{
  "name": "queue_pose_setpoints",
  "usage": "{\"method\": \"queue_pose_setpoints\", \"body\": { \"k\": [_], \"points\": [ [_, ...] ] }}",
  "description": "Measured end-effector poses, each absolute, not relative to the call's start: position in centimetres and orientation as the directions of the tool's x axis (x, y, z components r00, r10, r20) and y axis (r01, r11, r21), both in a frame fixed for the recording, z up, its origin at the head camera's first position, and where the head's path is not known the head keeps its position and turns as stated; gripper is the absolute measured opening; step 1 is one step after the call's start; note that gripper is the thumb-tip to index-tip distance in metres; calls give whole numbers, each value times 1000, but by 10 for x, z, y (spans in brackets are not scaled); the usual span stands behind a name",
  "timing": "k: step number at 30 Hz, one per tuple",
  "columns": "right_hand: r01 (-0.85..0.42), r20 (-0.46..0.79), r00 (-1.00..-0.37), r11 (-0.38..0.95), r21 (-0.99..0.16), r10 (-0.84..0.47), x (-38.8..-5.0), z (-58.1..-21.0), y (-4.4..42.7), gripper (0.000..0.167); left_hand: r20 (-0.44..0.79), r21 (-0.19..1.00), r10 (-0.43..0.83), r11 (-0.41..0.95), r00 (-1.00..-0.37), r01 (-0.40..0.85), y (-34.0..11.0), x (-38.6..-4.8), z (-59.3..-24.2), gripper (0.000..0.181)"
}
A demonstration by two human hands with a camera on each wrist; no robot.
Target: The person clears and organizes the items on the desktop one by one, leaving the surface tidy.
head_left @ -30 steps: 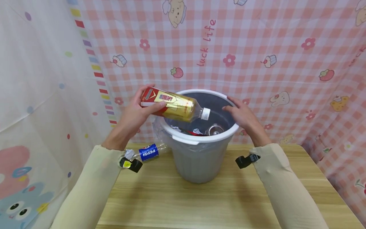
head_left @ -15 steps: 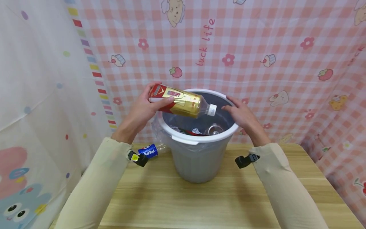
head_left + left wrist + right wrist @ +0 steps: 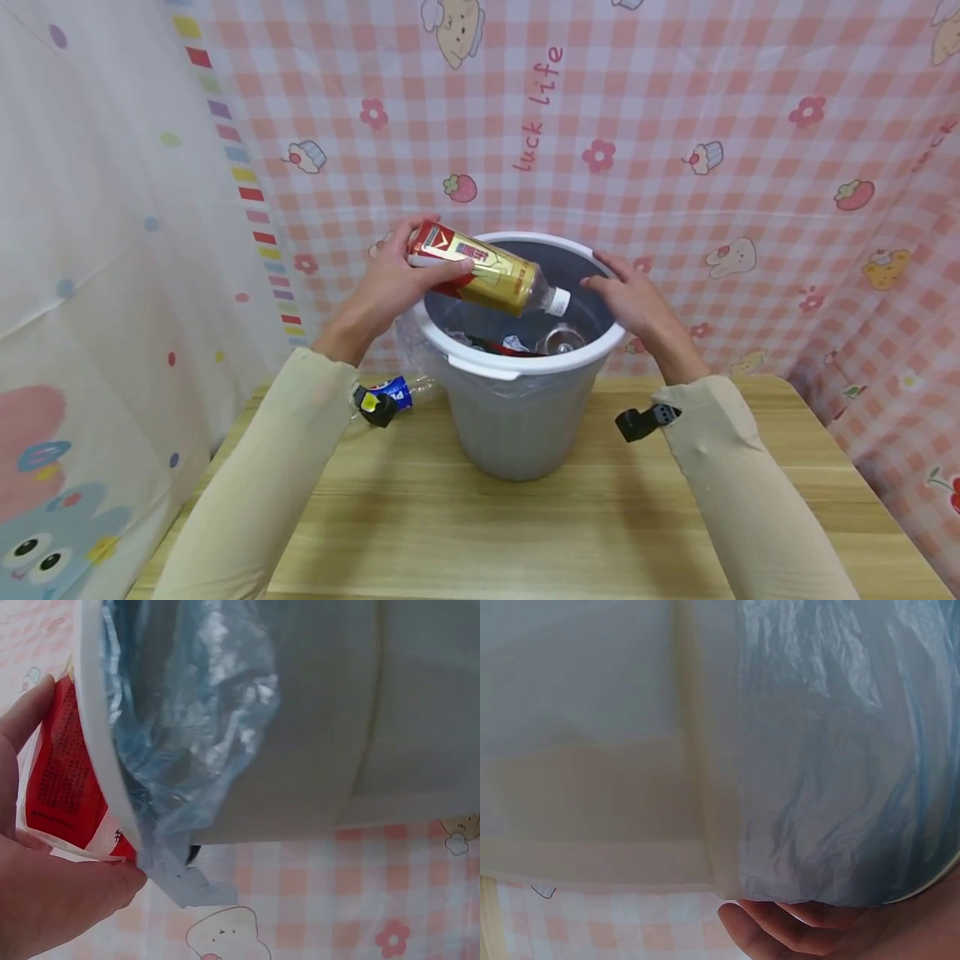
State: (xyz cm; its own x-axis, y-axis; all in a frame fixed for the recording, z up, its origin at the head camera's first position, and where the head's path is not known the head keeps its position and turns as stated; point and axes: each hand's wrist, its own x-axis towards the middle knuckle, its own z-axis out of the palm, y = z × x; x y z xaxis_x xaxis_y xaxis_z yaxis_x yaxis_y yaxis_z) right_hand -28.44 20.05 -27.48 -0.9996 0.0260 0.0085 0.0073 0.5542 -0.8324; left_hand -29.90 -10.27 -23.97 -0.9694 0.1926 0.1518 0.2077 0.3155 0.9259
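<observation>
My left hand grips a plastic drink bottle with a red and gold label and white cap. The bottle is tilted over the mouth of a grey trash can, its cap end pointing right and down. My right hand holds the can's white rim on the right, thumb inside; in the right wrist view its fingers lie against the outside. Inside the can are a clear round plastic piece, a red item and crumpled scraps. In the left wrist view a thin plastic liner hangs over the rim.
The can stands on a wooden table near a pink checked curtain. Left of the can lies a clear bottle with a blue Pepsi label, partly hidden by my left wrist camera. A white curtain hangs at the left.
My left hand has carried the bottle to the right, further over the can, and in the last half second its cap end has tipped lower. The right hand has stayed on the rim.
</observation>
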Motion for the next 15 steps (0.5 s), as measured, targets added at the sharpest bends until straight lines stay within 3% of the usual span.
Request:
{"method": "queue_pose_setpoints", "body": {
  "k": [15],
  "points": [
    [19,-8,-1000,528,-849,22,-284,-275,200,66,204,863,241,414,-949,290,-97,-295,-244,82]
  ]
}}
